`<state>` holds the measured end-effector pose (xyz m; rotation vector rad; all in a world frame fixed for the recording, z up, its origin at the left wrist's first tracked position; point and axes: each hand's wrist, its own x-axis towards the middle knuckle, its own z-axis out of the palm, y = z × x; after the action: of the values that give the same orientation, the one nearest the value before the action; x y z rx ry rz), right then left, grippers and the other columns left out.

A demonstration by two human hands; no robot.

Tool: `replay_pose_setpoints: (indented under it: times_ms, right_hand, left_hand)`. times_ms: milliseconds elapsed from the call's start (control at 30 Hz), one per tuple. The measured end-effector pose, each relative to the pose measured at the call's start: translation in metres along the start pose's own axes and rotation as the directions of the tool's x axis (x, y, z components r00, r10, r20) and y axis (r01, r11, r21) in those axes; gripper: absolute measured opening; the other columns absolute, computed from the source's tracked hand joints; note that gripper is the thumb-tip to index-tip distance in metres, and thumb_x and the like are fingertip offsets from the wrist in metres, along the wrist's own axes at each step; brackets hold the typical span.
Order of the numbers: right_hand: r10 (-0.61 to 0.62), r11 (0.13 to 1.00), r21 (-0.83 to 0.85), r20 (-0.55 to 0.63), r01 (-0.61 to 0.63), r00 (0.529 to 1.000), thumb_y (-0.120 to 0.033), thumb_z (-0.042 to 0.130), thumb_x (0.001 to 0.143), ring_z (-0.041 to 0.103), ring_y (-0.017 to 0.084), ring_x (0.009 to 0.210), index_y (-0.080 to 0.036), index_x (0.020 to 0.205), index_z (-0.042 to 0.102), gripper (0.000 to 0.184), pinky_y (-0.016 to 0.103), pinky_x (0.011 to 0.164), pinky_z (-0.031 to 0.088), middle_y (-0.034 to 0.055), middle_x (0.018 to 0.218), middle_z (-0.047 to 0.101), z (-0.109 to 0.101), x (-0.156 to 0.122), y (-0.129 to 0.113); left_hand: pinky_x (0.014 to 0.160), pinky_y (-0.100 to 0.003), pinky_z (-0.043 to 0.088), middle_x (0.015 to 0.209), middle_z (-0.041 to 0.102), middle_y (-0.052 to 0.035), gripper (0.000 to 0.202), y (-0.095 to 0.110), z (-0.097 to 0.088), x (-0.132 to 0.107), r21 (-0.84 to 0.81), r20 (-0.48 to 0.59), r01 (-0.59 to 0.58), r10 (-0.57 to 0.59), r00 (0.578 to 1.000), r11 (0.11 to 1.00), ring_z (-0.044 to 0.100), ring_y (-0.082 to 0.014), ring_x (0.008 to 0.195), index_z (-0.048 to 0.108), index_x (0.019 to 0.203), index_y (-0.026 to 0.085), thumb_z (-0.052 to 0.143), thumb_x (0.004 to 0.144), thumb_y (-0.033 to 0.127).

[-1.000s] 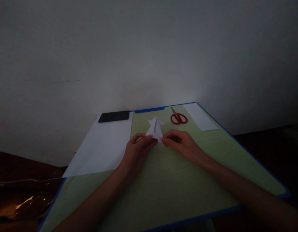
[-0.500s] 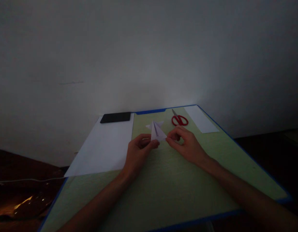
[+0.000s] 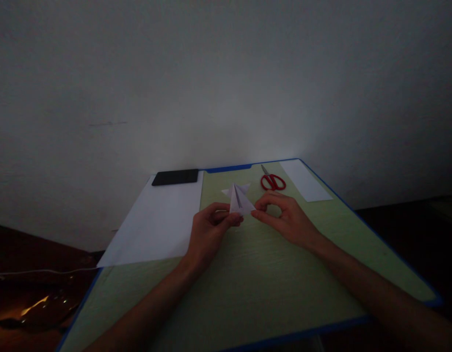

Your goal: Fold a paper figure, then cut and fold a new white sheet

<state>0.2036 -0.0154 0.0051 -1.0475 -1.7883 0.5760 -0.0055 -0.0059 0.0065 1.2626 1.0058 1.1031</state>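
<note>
A small white folded paper figure point(image 3: 238, 198) with pointed flaps is held just above the green table point(image 3: 248, 283). My left hand point(image 3: 209, 232) pinches its near left edge between thumb and fingers. My right hand point(image 3: 284, 217) pinches its near right corner with thumb and forefinger, the other fingers curled. Both forearms reach in from the near edge.
A large white sheet point(image 3: 156, 222) lies on the table's left part, with a black phone point(image 3: 175, 177) at its far end. Red-handled scissors point(image 3: 272, 181) and a narrow white paper strip point(image 3: 305, 187) lie at the far right. A wall stands close behind; blue edging rims the table.
The folded paper has turned and opened a little between my fingers. My right hand has shifted slightly to the right and taken the paper's corner. The view dipped a little.
</note>
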Motion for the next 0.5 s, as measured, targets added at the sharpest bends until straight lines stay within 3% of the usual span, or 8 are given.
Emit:
replay_pose_setpoints:
  times_ms: [267,500]
  right_hand:
    - [0.1,0.994,0.049,-0.044,-0.097,0.994,-0.027,0.072,0.086,0.064,0.017,0.078,-0.02,0.082,0.071,0.008,0.032,0.074,0.05,0.0022,0.081,0.068,0.0042,0.0007,0.003]
    - [0.103,0.994,0.036,-0.053,-0.101,0.993,-0.022,0.068,0.085,0.062,0.017,0.076,-0.019,0.082,0.07,0.005,0.031,0.073,0.049,0.0017,0.078,0.067,0.0041,-0.0004,0.0035]
  left_hand:
    - [0.075,-0.031,0.059,0.08,0.079,-0.0083,0.023,0.0016,-0.0007,0.0011,-0.007,-0.015,-0.012,0.012,1.0,1.0,0.074,-0.019,0.073,0.071,0.09,0.013,0.082,0.074,0.026]
    - [0.075,-0.03,0.058,0.079,0.078,-0.0071,0.022,-0.0006,-0.0008,0.0019,-0.013,0.011,-0.001,0.002,1.0,1.0,0.072,-0.0175,0.072,0.071,0.089,0.013,0.082,0.076,0.026]
